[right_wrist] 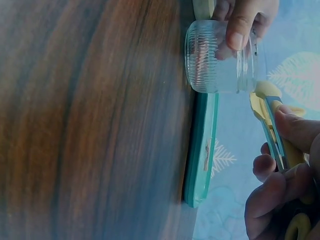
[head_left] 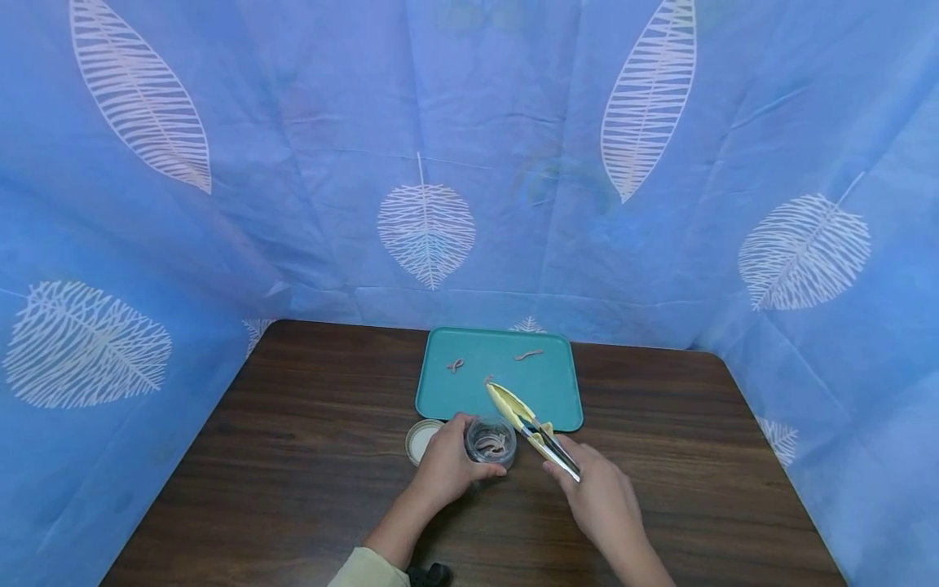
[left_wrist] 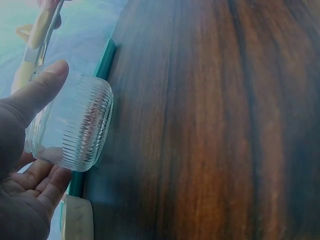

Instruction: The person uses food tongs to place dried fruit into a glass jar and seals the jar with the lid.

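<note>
Fingers and thumb of my left hand (head_left: 449,465) grip a clear ribbed glass jar (left_wrist: 85,125) that stands upright on the table. Several pinkish worm-like strips (head_left: 491,444) lie in the jar. My right hand (head_left: 603,493) holds metal tongs (head_left: 524,420) with pale yellow tips, slanting beside the jar over the teal tray (head_left: 553,403). A small pinkish bit (head_left: 489,378) shows at the tong tips; whether it is pinched or lies on the tray I cannot tell. On the tray are a looped pinkish strip (head_left: 456,366) and a straighter pinkish strip (head_left: 529,355).
A round lid (head_left: 421,440) lies left of the jar, partly behind my left hand. The dark wooden table (head_left: 308,456) extends to both sides. Blue cloth with white leaf prints (head_left: 499,244) hangs behind the table and along its sides.
</note>
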{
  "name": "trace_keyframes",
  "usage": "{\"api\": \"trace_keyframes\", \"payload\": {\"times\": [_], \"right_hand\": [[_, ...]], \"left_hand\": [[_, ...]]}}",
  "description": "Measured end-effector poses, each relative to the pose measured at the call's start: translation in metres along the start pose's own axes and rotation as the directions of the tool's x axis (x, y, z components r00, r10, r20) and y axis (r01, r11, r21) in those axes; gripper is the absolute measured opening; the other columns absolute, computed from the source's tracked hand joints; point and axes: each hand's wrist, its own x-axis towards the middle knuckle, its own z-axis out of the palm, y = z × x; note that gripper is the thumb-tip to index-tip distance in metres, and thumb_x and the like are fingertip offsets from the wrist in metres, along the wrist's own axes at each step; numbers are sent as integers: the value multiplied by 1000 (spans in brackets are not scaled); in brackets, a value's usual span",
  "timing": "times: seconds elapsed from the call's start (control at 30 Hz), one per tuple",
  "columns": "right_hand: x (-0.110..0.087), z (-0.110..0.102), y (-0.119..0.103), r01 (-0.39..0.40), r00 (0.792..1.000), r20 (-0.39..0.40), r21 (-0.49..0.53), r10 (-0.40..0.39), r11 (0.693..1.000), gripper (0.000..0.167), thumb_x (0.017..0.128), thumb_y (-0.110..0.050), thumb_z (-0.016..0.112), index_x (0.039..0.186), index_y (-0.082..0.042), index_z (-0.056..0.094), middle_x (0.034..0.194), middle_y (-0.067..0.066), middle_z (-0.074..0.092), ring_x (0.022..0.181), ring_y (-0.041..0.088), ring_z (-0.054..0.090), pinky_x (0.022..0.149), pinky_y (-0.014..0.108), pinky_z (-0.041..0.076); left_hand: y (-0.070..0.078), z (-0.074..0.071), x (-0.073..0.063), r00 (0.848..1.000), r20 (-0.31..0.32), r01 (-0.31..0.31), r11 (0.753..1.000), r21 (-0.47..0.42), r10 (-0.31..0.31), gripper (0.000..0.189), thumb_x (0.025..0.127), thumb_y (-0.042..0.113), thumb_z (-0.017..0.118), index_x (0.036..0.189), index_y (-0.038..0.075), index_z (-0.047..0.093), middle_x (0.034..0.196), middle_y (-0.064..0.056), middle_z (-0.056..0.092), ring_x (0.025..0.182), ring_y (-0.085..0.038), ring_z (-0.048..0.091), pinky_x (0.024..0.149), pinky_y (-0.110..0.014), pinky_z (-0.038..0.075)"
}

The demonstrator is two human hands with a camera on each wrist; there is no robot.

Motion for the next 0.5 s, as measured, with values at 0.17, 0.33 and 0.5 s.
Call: {"api": "trace_keyframes", "payload": {"times": [0.17, 0.33, 0.5], "right_hand": [[-8, -2, -2, 0, 1000, 0, 7, 0, 1000, 48, 96, -32, 84, 141, -21, 73, 85, -3, 69, 65, 12, 49, 59, 31, 39], [-19, -6, -2, -37, 999, 37, 8, 37, 999, 47, 96, -33, 83, 141, -26, 72, 81, -6, 62, 68, 12, 47, 61, 30, 38], [-27, -13, 0, -46, 998, 38, -11, 46, 999, 51, 97, -35, 82, 145, -22, 71, 112, 5, 79, 89, 20, 71, 75, 46, 58]], "left_hand": [[1, -1, -1, 1000, -5, -20, 1000, 9, 20, 87, 72, 41, 104, 138, 4, 61, 128, -12, 74, 120, -31, 71, 101, -50, 59], [1, -1, 0, 1000, 0, -29, 999, 16, 29, 88, 70, 41, 104, 137, 3, 61, 127, -12, 74, 119, -30, 71, 100, -50, 60], [0, -1, 1, 1000, -3, -19, 999, 33, 19, 89, 70, 42, 104, 137, 3, 61, 127, -13, 74, 120, -30, 71, 101, -50, 59]]}}
